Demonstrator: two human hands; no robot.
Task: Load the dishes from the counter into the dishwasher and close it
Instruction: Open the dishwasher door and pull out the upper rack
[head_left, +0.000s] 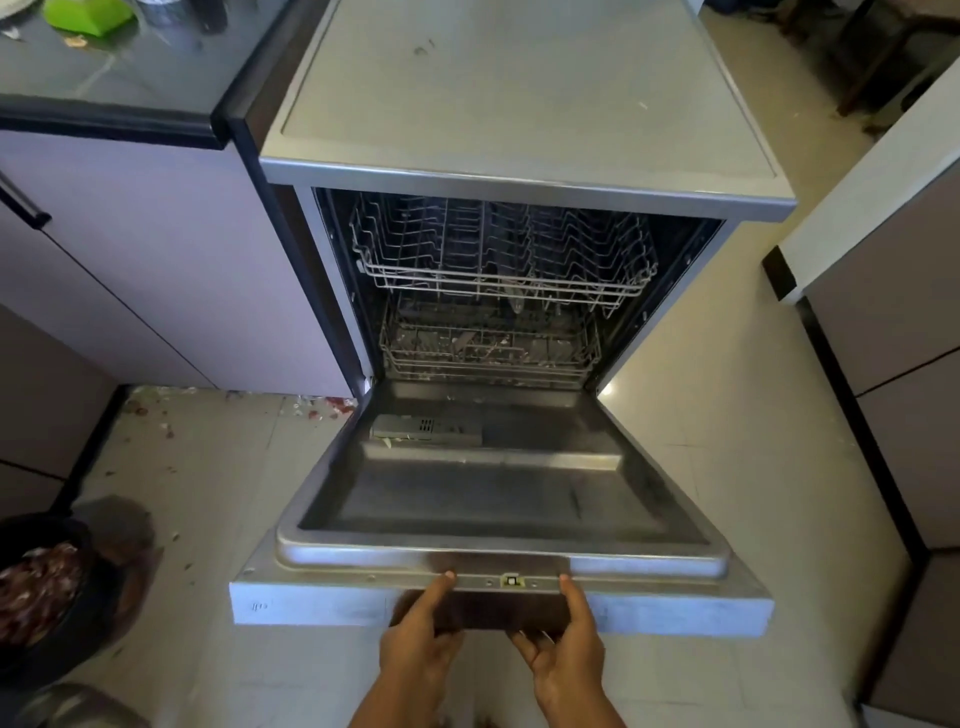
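Left hand (415, 644) and right hand (563, 660) both grip the front edge of the door (493, 499) at lower centre. Each thumb lies on top and the fingers curl underneath, either side of the latch (511, 581). The door hangs open, close to level. Judgement: it is a rigid, fairly heavy steel panel hinged at its base, and smooth enough to slip. Hold it at mid-edge as here and support its weight throughout travel. Beyond it, the upper rack (498, 280) and lower rack (488, 358) of the dishwasher (519, 104) carry no dishes. The counter (104, 78), upper left of the frame, holds a green container (85, 15). Other items there are cropped.
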